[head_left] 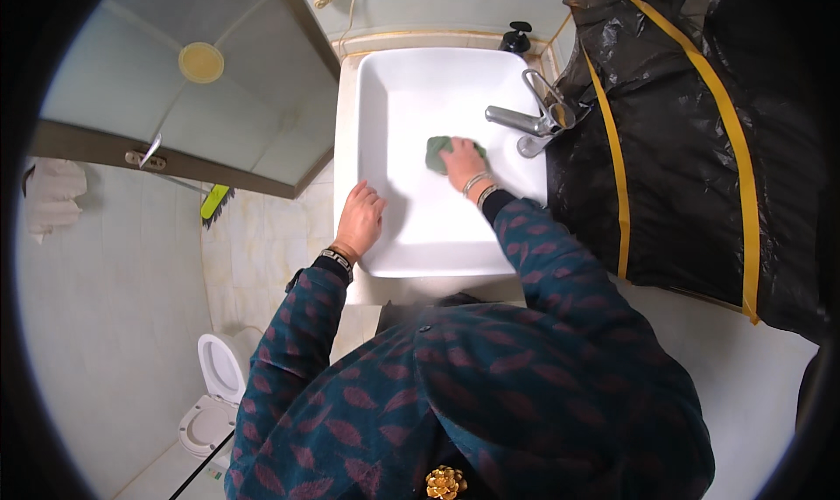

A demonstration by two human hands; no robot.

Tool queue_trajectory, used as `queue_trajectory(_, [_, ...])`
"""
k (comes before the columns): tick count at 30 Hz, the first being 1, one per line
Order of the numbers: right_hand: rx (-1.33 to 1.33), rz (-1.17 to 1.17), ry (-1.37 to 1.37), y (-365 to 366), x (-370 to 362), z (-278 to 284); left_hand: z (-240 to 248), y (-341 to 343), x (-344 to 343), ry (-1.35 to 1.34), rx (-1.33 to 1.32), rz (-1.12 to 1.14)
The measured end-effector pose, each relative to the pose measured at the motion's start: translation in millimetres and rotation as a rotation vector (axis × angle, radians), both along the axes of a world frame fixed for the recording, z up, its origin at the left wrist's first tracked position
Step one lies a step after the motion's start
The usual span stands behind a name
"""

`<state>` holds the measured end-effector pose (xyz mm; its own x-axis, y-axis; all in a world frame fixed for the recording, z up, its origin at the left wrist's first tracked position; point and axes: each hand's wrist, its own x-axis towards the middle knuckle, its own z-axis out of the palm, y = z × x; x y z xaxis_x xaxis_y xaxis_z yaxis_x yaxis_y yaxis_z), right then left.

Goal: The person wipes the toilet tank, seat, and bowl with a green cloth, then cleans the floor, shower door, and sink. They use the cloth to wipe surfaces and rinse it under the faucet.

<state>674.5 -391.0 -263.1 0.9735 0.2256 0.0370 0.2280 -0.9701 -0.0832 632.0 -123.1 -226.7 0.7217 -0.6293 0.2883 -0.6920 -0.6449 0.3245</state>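
Note:
A white rectangular sink (pixel 446 262) lies in front of me. In its basin, right of the middle, my right hand (pixel 465 163) is closed over a green cloth (pixel 439 153) and presses it to the bottom. Part of the cloth sticks out to the left of the fingers; the rest is under the hand. My left hand (pixel 359 220) rests at the left edge of the sink, its fingers bent over the rim. A silver faucet (pixel 516 119) reaches over the basin from the right, beyond my right hand.
A black pump bottle (pixel 516 38) stands behind the sink's far right corner. Black plastic sheeting with yellow strips (pixel 665 150) hangs along the right side. To the left are a framed glass door (pixel 236 89), a green brush (pixel 214 202) and a white toilet (pixel 210 421).

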Motion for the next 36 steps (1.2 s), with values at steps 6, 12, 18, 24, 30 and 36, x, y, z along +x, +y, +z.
queue_trajectory(6, [0.146, 0.128, 0.199, 18, -43, 22, 3, -2, -1, -0.032, -0.027, -0.011])
queue_trajectory(12, [0.226, 0.082, -0.717, 7, -24, 160, -1, -1, -1, -0.023, -0.033, -0.023])
queue_trajectory(18, [0.053, -0.524, -0.397, -44, 4, 214, -3, 0, -1, -0.033, -0.022, -0.051])
queue_trajectory(24, [0.072, -0.416, -0.475, -58, 3, 193, 9, -7, -3, -0.034, 0.196, -0.057])
queue_trajectory(30, [0.226, -0.288, -0.557, -66, -4, 192, 9, -42, -7, 0.267, 0.118, -0.023])
queue_trajectory(36, [0.446, -0.208, -0.589, -73, -11, 195, -14, -94, -2, 0.306, 0.123, -0.032])
